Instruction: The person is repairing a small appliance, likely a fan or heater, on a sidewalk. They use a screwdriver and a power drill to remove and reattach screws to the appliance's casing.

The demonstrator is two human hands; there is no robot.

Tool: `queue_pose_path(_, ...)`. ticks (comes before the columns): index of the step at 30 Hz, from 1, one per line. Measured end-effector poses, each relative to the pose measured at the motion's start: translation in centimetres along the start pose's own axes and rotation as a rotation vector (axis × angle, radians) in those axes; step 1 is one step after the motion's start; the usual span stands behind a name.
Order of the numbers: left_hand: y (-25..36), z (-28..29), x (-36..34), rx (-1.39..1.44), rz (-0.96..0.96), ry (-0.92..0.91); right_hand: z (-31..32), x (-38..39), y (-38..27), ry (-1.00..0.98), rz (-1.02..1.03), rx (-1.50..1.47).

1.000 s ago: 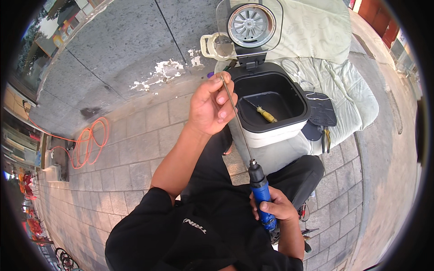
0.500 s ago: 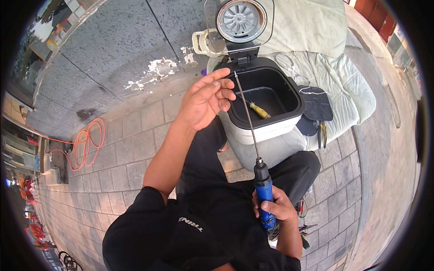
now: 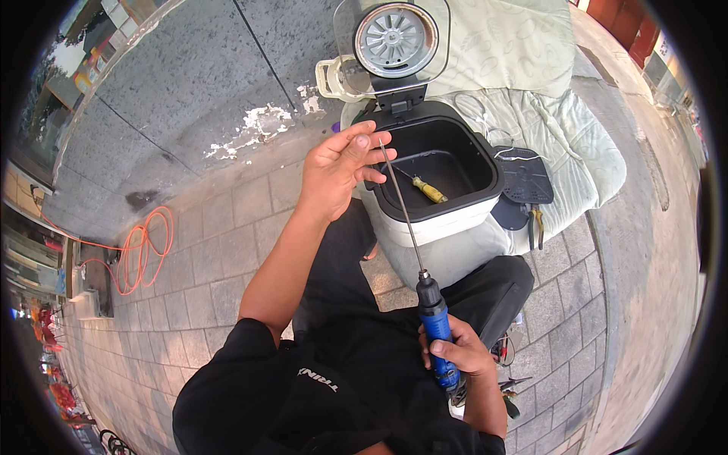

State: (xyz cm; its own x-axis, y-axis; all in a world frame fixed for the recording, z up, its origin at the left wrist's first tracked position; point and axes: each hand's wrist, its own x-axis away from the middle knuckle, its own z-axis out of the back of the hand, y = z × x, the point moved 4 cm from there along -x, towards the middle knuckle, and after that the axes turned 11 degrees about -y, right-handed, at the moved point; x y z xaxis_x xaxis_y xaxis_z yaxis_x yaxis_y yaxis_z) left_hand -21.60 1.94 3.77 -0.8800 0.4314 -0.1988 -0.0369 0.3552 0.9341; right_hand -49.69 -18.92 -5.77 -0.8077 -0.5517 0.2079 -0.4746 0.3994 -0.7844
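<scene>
My right hand (image 3: 459, 349) is wrapped round the blue body of an electric screwdriver (image 3: 436, 326). Its long thin bit (image 3: 400, 199) points up and away over the near left rim of a white appliance body with a black inner cavity (image 3: 432, 220). Close by the bit's tip is my left hand (image 3: 341, 167), fingers extended and apart, the thumb bent in toward them; I see nothing held there. Inside the cavity lies a yellow-handled screwdriver (image 3: 430, 189). Behind the body, the raised lid (image 3: 402, 42) shows a round metal fan-like disc and a clear plate.
The appliance rests on a pale green cushion (image 3: 584, 152). On its right lie a black plastic panel (image 3: 523, 176) and yellow-handled pliers (image 3: 536, 226). A cream plastic part (image 3: 337, 78) stands beside the lid. An orange hose (image 3: 140, 250) coils by the grey wall; tools lie near my right forearm.
The bit's tip has moved left and slightly down, closer to my left fingers. A small light-coloured piece seen at the tip before no longer shows. My right hand has shifted slightly left.
</scene>
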Motion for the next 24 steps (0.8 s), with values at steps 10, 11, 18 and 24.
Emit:
queue_pose_path(10,-0.6,0.4,0.0,0.317,0.022,-0.240,-0.1,-0.4,0.1,0.011,-0.004,0.046)
queue_pose_path(11,-0.9,0.8,0.1,0.389,0.022,-0.250,-0.2,-0.4,0.1,0.010,-0.008,0.050)
queue_pose_path(18,-0.4,-1.8,0.1,0.791,-0.015,-0.420,-0.2,-0.7,0.0,0.004,0.002,0.110)
queue_pose_path(24,-0.3,-2.7,0.6,0.895,0.071,-0.375,-0.1,-0.9,-0.2,-0.006,0.021,0.166)
